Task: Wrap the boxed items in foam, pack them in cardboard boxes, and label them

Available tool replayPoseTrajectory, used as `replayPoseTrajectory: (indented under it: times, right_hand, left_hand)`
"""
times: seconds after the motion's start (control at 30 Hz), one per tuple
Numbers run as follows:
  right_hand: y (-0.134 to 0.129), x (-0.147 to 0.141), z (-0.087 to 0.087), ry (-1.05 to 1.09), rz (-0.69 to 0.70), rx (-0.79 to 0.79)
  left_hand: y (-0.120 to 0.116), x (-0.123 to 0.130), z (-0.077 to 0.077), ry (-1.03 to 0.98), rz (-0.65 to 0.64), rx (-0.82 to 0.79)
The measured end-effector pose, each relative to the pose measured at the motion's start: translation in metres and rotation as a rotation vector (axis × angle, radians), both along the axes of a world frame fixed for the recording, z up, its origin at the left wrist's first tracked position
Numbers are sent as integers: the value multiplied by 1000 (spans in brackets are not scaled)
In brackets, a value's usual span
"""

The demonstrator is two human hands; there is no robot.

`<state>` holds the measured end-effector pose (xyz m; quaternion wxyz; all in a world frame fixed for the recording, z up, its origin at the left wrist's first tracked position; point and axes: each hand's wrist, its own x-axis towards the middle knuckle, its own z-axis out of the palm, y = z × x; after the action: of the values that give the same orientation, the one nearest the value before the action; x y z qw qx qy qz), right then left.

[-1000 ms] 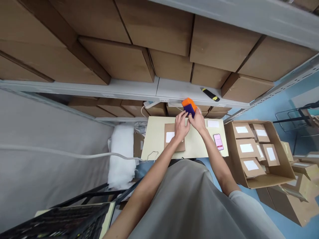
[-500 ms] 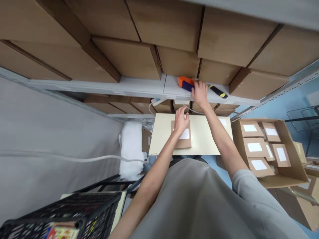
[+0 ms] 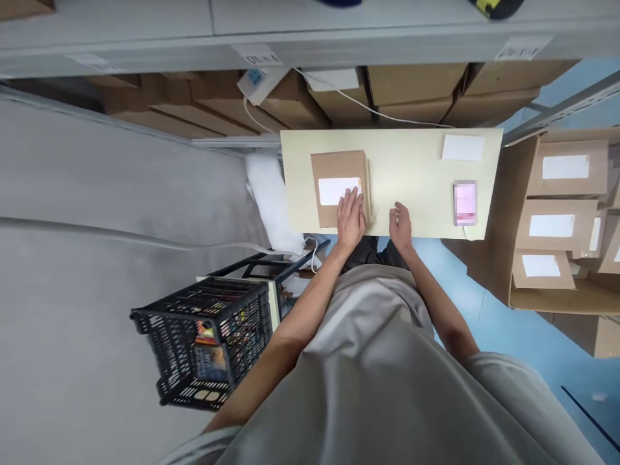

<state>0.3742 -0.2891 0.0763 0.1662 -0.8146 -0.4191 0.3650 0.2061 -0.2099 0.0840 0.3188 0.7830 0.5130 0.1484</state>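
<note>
A closed cardboard box (image 3: 336,165) with a white label (image 3: 333,191) lies on the left part of the pale yellow table (image 3: 411,174). My left hand (image 3: 351,218) rests on top of it, fingers stretched over the label's lower right corner. To the right of the box, at the table's front edge, my right hand (image 3: 400,226) is held with loosely bent fingers and nothing visible in it. Only the lower edge of a dark blue thing (image 3: 340,2) shows on the shelf above, with a black and yellow tool (image 3: 498,5) to its right.
A phone (image 3: 465,203) and a white paper (image 3: 463,148) lie at the table's right. Beyond stands a large open carton (image 3: 520,226) of labelled boxes. At lower left is a black plastic crate (image 3: 203,336) with colourful items. A power strip (image 3: 261,84) hangs under the shelf.
My right hand has let go of the orange and dark blue thing on the shelf and come down to the table. My left hand stays on the box. The view has tilted downward.
</note>
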Motion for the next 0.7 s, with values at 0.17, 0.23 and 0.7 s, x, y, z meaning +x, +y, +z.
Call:
replayPoseTrajectory:
  times: [0.17,0.23,0.7]
  right_hand:
    - [-18,-8,-21,277,69,-150]
    - [-16,-10,-28,311,139,-185]
    - [-9,-22,-66,828,-174,-54]
  left_hand:
    - [-3,6,-8,77,69,-47]
    - [-4,7,-9,96,79,-51]
    - [-5,10,-22,63,120,4]
